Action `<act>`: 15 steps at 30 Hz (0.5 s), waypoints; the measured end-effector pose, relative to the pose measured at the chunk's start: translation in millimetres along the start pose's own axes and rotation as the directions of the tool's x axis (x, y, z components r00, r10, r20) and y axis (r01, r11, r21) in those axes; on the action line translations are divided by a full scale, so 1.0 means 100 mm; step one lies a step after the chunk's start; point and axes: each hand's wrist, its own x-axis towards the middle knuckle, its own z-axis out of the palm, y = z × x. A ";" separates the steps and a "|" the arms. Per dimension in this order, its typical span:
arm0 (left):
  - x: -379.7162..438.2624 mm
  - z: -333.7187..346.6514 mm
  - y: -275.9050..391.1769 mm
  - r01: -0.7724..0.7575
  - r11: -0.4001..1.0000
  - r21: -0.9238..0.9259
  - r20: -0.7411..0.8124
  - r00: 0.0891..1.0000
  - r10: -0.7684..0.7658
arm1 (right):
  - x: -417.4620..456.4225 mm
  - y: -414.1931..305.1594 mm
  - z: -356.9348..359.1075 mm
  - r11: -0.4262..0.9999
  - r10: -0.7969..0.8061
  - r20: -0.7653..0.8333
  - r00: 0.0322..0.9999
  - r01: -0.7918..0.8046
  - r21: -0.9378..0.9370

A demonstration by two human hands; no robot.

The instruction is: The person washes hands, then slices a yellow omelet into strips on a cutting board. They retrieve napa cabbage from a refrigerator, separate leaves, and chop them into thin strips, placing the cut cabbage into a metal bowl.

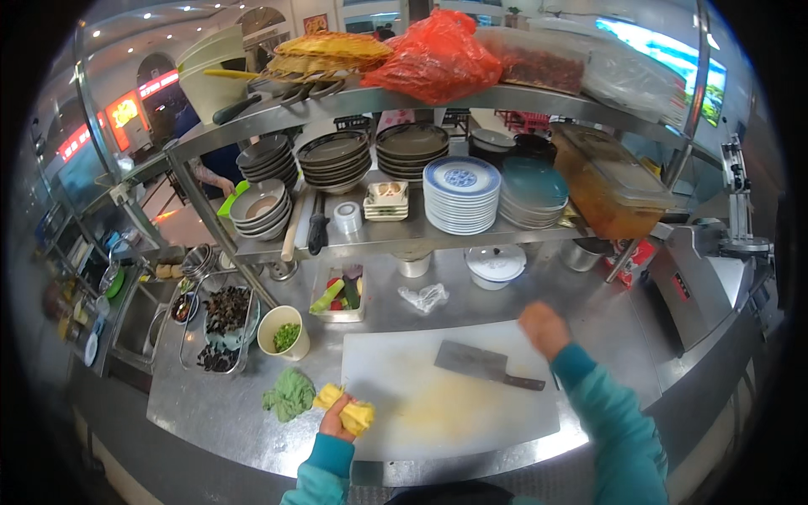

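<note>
My left hand [337, 419] grips a bunched yellow cloth [355, 415] over the left edge of a white cutting board [404, 353]. A crumpled green cloth [290, 394] lies just left of it on the steel counter. My right hand [544, 329] is over the board's upper right corner, blurred, with its fingers curled; whether it holds anything is unclear. Between the hands a cleaver [473, 361] lies flat on the board, its dark handle pointing right. Yellowish stains mark the board's middle.
Behind the board stand a tray of cut vegetables [341, 315], a crumpled plastic bag [423, 298] and a lidded white enamel pot [496, 266]. A paper tub of chopped greens [283, 333] is left. A steel shelf [404, 243] carries stacked plates [461, 196]. A steel machine [688, 284] stands right.
</note>
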 end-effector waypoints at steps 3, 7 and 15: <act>-0.14 -0.13 0.06 0.013 1.000 0.014 0.022 1.000 -0.013 | 0.94 0.00 -0.88 0.982 0.117 -0.440 0.890 -0.036 0.186; -0.25 -0.22 0.00 0.005 1.000 -0.002 0.049 0.999 -0.005 | 1.71 0.31 -1.25 0.973 0.153 -0.499 0.853 -0.217 -0.073; -0.36 -0.47 0.03 0.031 0.992 -0.122 -0.135 0.990 -0.047 | 2.03 0.78 -1.22 0.915 0.087 -0.139 0.986 -0.134 -0.381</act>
